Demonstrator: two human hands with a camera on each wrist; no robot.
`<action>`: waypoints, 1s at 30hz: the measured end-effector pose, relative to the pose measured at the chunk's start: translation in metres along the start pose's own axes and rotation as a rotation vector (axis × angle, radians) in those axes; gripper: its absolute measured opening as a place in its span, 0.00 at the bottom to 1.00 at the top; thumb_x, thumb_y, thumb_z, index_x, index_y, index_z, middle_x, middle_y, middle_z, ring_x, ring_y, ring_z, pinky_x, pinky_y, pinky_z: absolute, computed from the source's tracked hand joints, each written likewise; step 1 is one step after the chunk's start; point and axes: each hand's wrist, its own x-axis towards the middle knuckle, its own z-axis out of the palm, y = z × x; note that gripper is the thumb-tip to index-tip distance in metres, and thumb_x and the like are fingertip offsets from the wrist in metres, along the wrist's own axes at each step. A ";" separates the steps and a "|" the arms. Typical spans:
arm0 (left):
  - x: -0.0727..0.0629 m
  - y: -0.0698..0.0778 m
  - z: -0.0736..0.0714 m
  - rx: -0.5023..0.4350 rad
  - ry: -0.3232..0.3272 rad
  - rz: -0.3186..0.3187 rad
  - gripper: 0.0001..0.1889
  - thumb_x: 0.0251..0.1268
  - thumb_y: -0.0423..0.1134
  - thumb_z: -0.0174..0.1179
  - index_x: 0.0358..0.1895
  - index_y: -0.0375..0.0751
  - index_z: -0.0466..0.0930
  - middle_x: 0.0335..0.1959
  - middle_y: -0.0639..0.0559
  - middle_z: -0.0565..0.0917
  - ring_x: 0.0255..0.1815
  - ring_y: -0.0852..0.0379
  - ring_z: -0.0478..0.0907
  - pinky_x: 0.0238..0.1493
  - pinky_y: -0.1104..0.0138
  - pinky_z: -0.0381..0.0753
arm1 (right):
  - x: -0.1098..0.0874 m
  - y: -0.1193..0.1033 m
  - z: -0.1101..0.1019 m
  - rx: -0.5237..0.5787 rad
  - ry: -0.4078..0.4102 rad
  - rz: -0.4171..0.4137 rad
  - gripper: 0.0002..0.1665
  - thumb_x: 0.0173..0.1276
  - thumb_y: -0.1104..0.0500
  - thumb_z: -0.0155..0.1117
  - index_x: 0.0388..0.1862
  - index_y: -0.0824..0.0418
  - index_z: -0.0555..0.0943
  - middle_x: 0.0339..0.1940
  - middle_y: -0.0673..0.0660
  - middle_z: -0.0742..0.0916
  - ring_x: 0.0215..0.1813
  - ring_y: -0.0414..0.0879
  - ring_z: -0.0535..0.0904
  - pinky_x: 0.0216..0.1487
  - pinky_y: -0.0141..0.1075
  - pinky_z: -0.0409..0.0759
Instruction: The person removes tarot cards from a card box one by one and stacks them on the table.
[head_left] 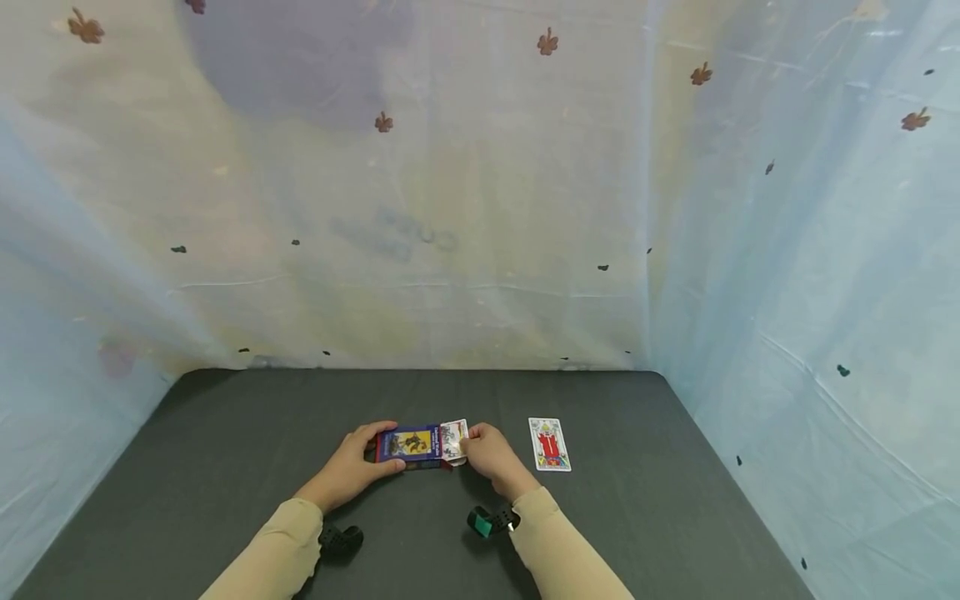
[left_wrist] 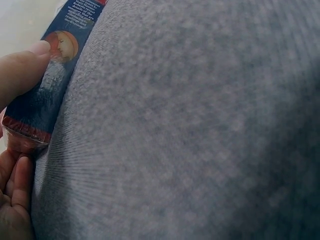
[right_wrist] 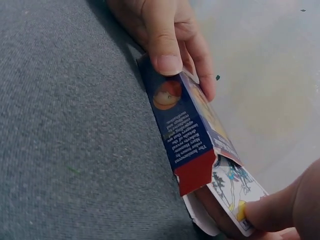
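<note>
A blue card box lies flat on the dark table. My left hand grips its left end between thumb and fingers; in the left wrist view the thumb presses on the narrow printed side of the box. From the box's right end, illustrated cards stick partway out. My right hand pinches their outer end, with the thumb on the top card's face. A red flap hangs at that end of the box. The rest of the cards is hidden inside.
A single card with a red figure lies to the right of my right hand. Grey-black cloth covers the table. Pale sheeting hangs behind it and along both sides. Each wrist wears a black strap.
</note>
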 end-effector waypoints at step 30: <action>-0.001 -0.001 0.000 -0.001 -0.007 0.008 0.41 0.52 0.61 0.69 0.70 0.58 0.65 0.60 0.46 0.69 0.58 0.48 0.66 0.52 0.49 0.71 | -0.016 0.007 -0.028 0.008 -0.020 -0.128 0.34 0.61 0.72 0.58 0.68 0.65 0.67 0.36 0.60 0.79 0.27 0.44 0.70 0.26 0.36 0.65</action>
